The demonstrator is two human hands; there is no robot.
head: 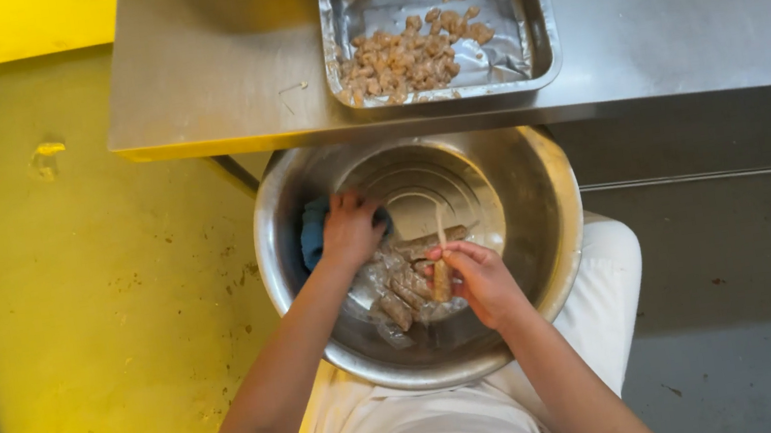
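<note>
A large steel bowl (549,175) rests on my lap, below the edge of a steel table. Inside it lies a clear plastic pack of brown sausage-like pieces (398,296). My right hand (478,279) pinches one brown piece (441,281), from which a thin pale strip (439,224) stretches upward. My left hand (350,229) is closed on a blue cloth-like thing (312,233) against the bowl's left inner wall. On the table above stands a rectangular steel tray (533,18) with several small brown chunks (409,53) in it.
The steel table (675,0) runs across the top, its front edge just above the bowl. A yellow-lit floor (71,317) lies to the left and a grey floor (763,296) to the right. My white clothing (433,429) shows beneath the bowl.
</note>
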